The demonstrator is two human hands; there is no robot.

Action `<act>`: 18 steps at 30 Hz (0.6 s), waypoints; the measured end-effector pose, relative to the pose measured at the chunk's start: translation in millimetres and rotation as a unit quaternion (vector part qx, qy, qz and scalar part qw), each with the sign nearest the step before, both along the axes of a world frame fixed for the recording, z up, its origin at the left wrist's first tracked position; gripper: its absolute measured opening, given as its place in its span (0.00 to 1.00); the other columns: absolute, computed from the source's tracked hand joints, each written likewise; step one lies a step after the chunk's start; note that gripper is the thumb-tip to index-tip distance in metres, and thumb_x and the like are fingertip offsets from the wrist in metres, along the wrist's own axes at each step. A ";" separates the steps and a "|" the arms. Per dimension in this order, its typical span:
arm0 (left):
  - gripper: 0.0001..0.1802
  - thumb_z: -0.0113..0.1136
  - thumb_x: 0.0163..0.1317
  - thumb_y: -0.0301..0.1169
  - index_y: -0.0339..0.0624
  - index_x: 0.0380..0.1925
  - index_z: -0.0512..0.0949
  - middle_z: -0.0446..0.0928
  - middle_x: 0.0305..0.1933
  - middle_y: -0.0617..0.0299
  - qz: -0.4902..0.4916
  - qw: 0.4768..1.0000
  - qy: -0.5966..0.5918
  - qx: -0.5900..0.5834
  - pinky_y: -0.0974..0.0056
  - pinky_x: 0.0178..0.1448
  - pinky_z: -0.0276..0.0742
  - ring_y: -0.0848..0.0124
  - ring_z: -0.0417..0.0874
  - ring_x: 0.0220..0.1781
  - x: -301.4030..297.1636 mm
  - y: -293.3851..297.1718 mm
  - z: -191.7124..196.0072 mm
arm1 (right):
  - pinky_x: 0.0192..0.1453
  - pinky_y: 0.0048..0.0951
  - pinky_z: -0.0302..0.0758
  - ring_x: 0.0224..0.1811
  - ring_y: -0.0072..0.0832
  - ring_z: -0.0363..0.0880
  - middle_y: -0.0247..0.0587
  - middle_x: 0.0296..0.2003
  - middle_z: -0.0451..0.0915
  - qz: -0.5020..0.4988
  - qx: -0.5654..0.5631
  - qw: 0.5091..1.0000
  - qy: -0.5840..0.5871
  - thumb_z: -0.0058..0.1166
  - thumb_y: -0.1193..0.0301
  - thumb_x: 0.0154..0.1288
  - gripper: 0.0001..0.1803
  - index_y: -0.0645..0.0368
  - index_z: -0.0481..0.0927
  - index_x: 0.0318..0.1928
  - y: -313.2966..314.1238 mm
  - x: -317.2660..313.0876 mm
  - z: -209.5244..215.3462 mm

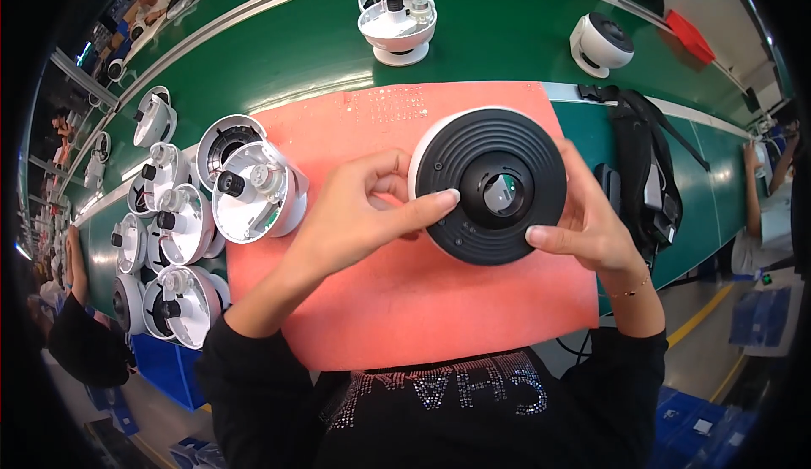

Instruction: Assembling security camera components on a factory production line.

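Note:
A round black ribbed disc with a white rim and a central hole [490,184] is held above a salmon-pink mat [422,300]. My left hand [359,216] grips its left edge, forefinger pressed on the black face. Along the disc's right edge, my right hand [587,224] holds it with the thumb on the lower face. Both hands are closed on the same disc.
White dome-shaped housings [253,190] lie at the mat's left edge, with several more [169,241] stacked further left. Two more white units [397,17] [600,43] ride the green conveyor belt [296,55]. A black strap bag [646,182] sits right. Other people work at both sides.

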State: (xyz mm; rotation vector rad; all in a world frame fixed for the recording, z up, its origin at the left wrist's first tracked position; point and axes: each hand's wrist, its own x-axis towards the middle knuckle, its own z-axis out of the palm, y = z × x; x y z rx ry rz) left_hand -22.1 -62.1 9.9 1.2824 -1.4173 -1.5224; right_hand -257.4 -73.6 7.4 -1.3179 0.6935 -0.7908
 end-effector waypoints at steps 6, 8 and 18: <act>0.24 0.58 0.53 0.52 0.40 0.29 0.74 0.76 0.25 0.65 0.006 0.988 0.066 0.138 0.79 0.29 0.72 0.83 0.75 0.23 -3.3 -15.8 -0.8 | 0.45 0.35 0.79 0.45 0.33 0.77 0.51 0.47 0.70 -0.042 0.218 0.970 -0.101 0.51 0.76 0.58 0.31 0.69 0.52 0.59 -9.4 0.4 -2.6; 0.24 0.60 0.52 0.51 0.38 0.32 0.73 0.76 0.27 0.65 0.009 0.983 0.087 0.160 0.78 0.31 0.73 0.81 0.76 0.25 -5.0 -13.8 0.1 | 0.44 0.34 0.79 0.44 0.33 0.77 0.51 0.47 0.70 -0.049 0.215 0.970 -0.105 0.50 0.76 0.58 0.32 0.69 0.51 0.59 -12.3 1.8 -3.7; 0.28 0.69 0.44 0.36 0.32 0.41 0.69 0.76 0.34 0.54 0.017 0.998 0.058 0.018 0.68 0.40 0.75 0.70 0.79 0.37 -6.4 9.6 -12.1 | 0.59 0.36 0.69 0.61 0.35 0.60 0.46 0.59 0.54 -0.068 -0.080 0.994 0.008 0.63 0.83 0.42 0.58 0.54 0.33 0.65 19.3 15.7 -15.8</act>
